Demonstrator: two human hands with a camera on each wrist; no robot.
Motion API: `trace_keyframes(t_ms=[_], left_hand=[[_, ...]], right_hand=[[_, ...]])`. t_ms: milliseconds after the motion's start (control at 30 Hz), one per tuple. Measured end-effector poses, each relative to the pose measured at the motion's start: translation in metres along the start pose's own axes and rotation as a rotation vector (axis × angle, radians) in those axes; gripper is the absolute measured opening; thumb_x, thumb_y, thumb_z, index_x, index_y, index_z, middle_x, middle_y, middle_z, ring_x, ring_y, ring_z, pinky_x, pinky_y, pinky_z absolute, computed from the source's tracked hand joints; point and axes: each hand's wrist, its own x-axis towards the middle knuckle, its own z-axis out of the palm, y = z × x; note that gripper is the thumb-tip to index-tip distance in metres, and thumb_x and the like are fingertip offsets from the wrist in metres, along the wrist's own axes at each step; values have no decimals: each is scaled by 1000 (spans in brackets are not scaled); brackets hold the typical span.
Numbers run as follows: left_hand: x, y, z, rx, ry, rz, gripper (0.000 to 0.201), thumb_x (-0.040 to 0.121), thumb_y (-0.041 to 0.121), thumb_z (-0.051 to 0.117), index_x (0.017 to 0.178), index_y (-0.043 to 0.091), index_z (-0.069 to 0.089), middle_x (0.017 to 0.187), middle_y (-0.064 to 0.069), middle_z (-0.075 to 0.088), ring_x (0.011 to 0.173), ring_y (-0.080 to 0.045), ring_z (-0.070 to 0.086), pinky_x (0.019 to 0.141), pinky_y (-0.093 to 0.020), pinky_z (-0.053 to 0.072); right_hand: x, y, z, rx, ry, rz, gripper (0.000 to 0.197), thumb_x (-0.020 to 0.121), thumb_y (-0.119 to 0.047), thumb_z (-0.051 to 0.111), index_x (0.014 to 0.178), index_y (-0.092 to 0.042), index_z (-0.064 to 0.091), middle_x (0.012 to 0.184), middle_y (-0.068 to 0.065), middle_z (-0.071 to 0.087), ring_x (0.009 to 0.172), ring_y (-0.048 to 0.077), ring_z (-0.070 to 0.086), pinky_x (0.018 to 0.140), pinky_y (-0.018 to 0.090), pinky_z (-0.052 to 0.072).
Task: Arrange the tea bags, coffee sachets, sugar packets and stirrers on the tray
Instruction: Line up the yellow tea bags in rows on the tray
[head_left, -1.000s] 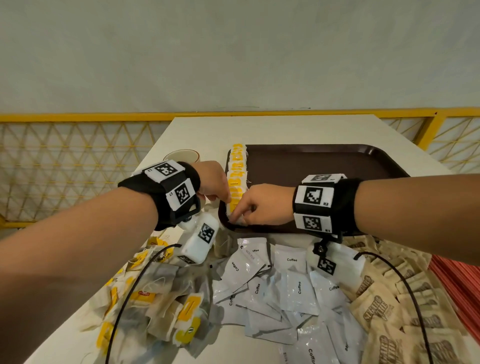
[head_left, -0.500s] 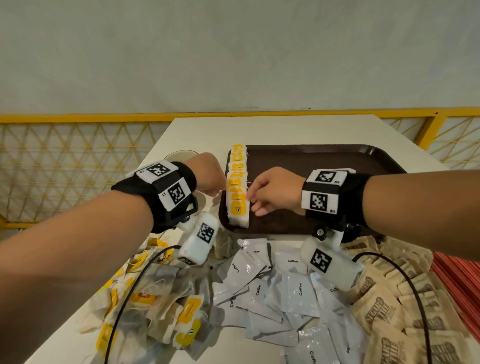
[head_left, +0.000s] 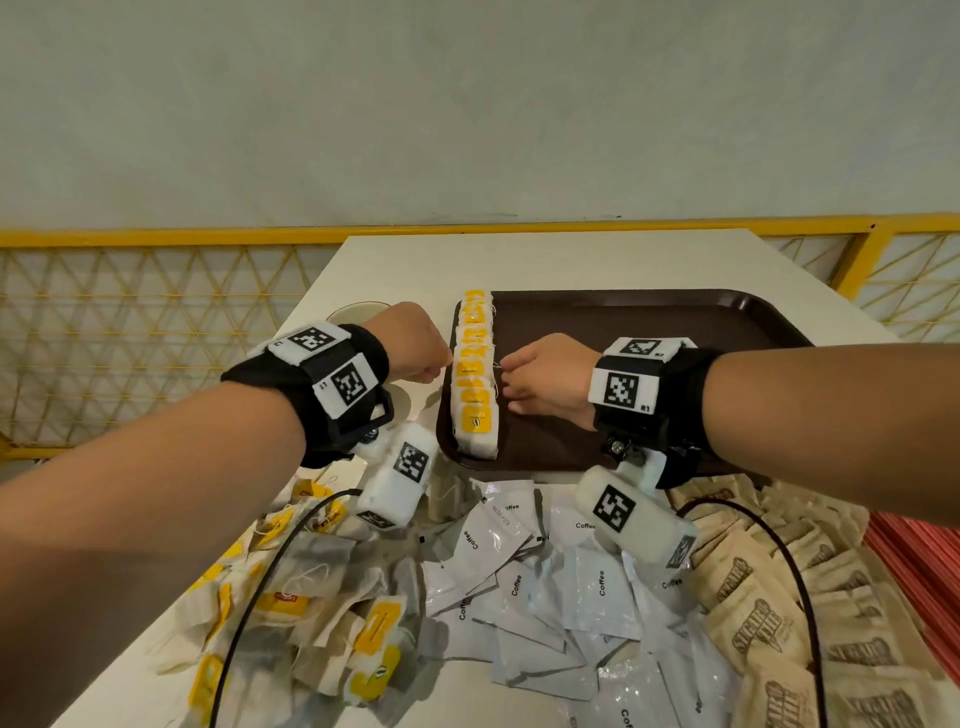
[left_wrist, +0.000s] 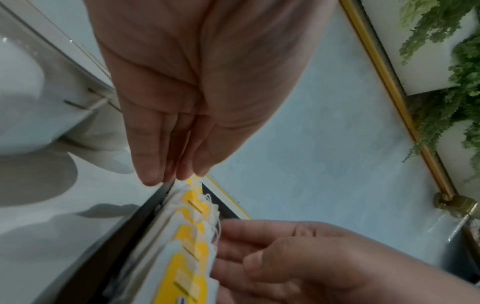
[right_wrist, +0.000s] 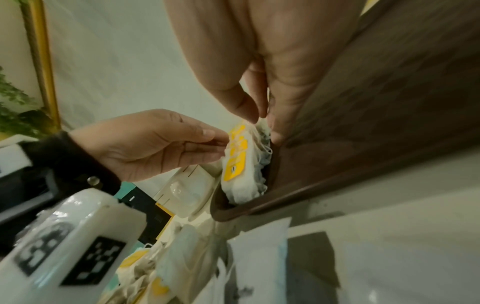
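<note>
A row of tea bags (head_left: 474, 384) with yellow tags lies along the left edge of the brown tray (head_left: 649, 322). My left hand (head_left: 415, 348) is just outside that edge, its straight fingers (left_wrist: 153, 164) touching the row's left side. Inside the tray, my right hand (head_left: 540, 379) has its fingers against the row's right side (left_wrist: 192, 242), thumb above the strings (right_wrist: 249, 111). Neither hand holds anything. Loose tea bags (head_left: 291, 623), white coffee sachets (head_left: 545, 597) and brown sugar packets (head_left: 779, 623) lie heaped on the table nearer me.
A white cup (head_left: 358, 312) stands on the table behind my left wrist. Red stirrers (head_left: 924, 561) show at the table's right edge. Most of the tray right of the row is bare. A yellow railing (head_left: 156, 239) runs behind the table.
Both hands have slid away from me along the tea-bag row, from its near end to about its middle. The near tea bag now lies uncovered.
</note>
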Motion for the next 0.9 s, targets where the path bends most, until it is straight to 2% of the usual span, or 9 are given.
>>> trace_keyframes(t_ms=[67,200,333,500,633,733,800,867,900], left_hand=[[2,-2,2,-76,-28,-11,15,92,1,54,105,0,61,104,-18,63,87,-23,59,90,-32,52],[5,-5,6,-147,-25,-22,29,94,2,51,120,-8,56,122,-20,61,99,-22,60,95,-35,51],[5,-6,6,-210,-18,-39,41,97,23,51,129,-3,51,133,-18,54,123,-30,53,103,-42,44],[3,-1,16,-381,-210,-91,73,97,54,37,152,13,15,159,-5,16,146,-21,16,117,-39,16],[9,0,16,-419,-219,-99,76,96,60,30,153,15,10,160,-4,11,147,-19,10,118,-40,10],[9,0,11,-411,-295,-107,77,96,60,28,153,13,8,160,-4,8,148,-19,5,119,-40,7],[4,-1,5,-408,-317,-90,70,96,56,34,150,13,22,157,-3,22,145,-18,18,118,-39,11],[-8,2,-12,-448,-337,-61,39,95,50,44,112,16,53,115,3,51,109,-10,48,106,-33,30],[-17,5,-23,-464,-355,-39,28,91,46,50,94,19,52,99,3,49,92,-9,48,94,-29,37]], right_hand=[[2,0,6,6,-47,-6,23,86,4,56,104,-10,55,110,14,56,97,24,58,90,35,53],[6,4,18,-76,-69,-2,37,76,-6,58,113,-9,59,120,22,59,104,31,59,96,45,51],[10,-2,18,-89,34,14,14,67,-18,55,81,-23,56,99,10,57,92,26,55,91,46,51],[9,-21,28,-50,129,46,12,85,-6,46,73,-7,49,75,10,45,80,26,45,71,36,36],[16,-23,28,-114,156,30,17,93,-5,43,80,-8,53,90,13,53,89,27,51,74,33,44],[19,-23,24,-34,66,27,17,91,-12,46,76,-19,47,92,7,52,95,25,50,88,38,48],[22,-21,19,-19,35,33,15,88,-11,49,76,-20,47,91,5,51,98,27,51,97,45,48],[12,-27,18,-39,66,25,9,87,-7,50,81,-13,53,88,8,51,97,27,52,93,42,50],[3,-31,18,-23,92,-10,9,86,-4,51,90,-5,59,88,12,52,95,28,54,86,40,50]])
